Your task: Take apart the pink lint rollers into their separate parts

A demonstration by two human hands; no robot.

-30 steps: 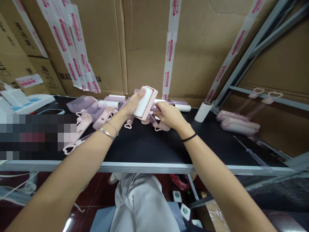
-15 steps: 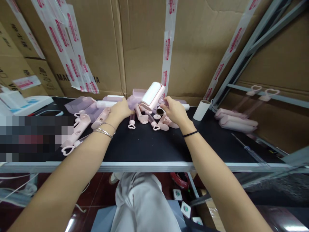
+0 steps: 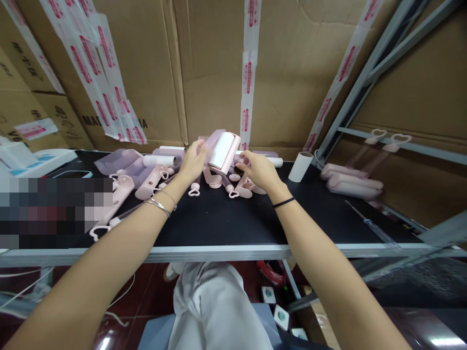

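A pile of pink lint roller parts lies at the back of the black table (image 3: 219, 221). A lint roller (image 3: 223, 151) with a white roll in a pink frame stands tilted on top of the pile. My left hand (image 3: 192, 163) reaches in from the left, and its fingers close on a translucent pink cover (image 3: 212, 138) just behind the roller. To the roller's right, my right hand (image 3: 258, 171) curls its fingers into the small pieces there. What it pinches is hidden. Pink handles with heart-shaped ends (image 3: 193, 190) lie under both hands.
A white paper roll (image 3: 301, 166) stands upright to the right. Covered pink rollers (image 3: 352, 179) lie at the far right beside a metal rack. More handles and covers (image 3: 126, 187) lie at the left. A clear thin tool (image 3: 372, 226) rests near the front right. Cardboard boxes form the back wall.
My left hand let go of the lint roller, which came down onto the pile, then reached to the cover behind it. My right hand stayed among the small parts.
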